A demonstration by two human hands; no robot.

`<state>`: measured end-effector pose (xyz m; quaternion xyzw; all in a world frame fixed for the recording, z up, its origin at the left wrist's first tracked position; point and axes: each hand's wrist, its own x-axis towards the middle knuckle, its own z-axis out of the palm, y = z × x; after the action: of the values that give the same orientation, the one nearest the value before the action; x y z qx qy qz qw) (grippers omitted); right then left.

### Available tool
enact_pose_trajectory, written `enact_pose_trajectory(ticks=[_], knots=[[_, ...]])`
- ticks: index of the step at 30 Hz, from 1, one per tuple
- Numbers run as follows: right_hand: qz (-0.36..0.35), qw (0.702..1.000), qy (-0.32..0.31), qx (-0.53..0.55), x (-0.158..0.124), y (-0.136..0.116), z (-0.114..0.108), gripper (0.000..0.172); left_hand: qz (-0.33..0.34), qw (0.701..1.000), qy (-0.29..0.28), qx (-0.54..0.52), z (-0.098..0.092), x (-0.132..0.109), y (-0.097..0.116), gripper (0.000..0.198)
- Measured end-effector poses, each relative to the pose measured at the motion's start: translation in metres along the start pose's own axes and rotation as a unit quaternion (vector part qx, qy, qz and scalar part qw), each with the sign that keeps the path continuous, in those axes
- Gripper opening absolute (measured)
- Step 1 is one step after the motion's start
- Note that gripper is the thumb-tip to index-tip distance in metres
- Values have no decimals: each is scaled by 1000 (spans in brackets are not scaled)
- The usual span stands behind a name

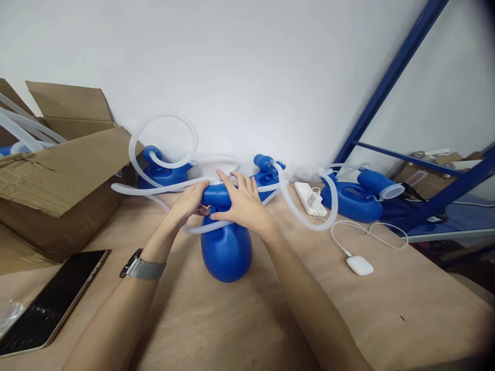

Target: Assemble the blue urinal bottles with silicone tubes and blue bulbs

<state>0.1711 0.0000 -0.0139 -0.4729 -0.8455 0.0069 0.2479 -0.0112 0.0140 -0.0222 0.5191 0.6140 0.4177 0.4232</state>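
Note:
A blue plastic jug (226,247) lies on the wooden table (386,319) in front of me, its neck pointing away. My left hand (188,201) is closed round the left side of the neck, where a clear hose (162,188) joins it. My right hand (240,201) rests on top of the neck with its fingers spread and pressed on the blue plastic. The hose loops up and back behind my hands. A metal-band watch (141,267) sits on my left wrist.
Three more blue jugs with hoses stand at the wall: back left (162,172), centre (266,172), right (353,198). An open cardboard box (58,175) fills the left. A tablet (52,301) lies front left. A white power strip (307,198) and white mouse (359,265) lie right, before a blue rack (390,77).

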Motion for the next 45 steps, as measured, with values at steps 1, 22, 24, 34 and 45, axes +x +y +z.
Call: enact_pose_trajectory(ticks=[1,22,24,34,45], knots=[[12,1000,-20,0,-1,0,1,111,-4,1000,-1,1,-1,-2,2,46],[-16,1000,5,16,-8,10,-40,85,209,960,124,141,-24,-40,38,47],[-58,995,29,70,-12,-2,-50,83,272,939,116,175,-13,-49,42,48],[-18,992,107,-66,-11,-30,-43,53,341,814,280,376,5,-65,44,59],[-41,994,99,1,-17,-8,-51,57,273,922,241,128,-5,-46,40,46]])
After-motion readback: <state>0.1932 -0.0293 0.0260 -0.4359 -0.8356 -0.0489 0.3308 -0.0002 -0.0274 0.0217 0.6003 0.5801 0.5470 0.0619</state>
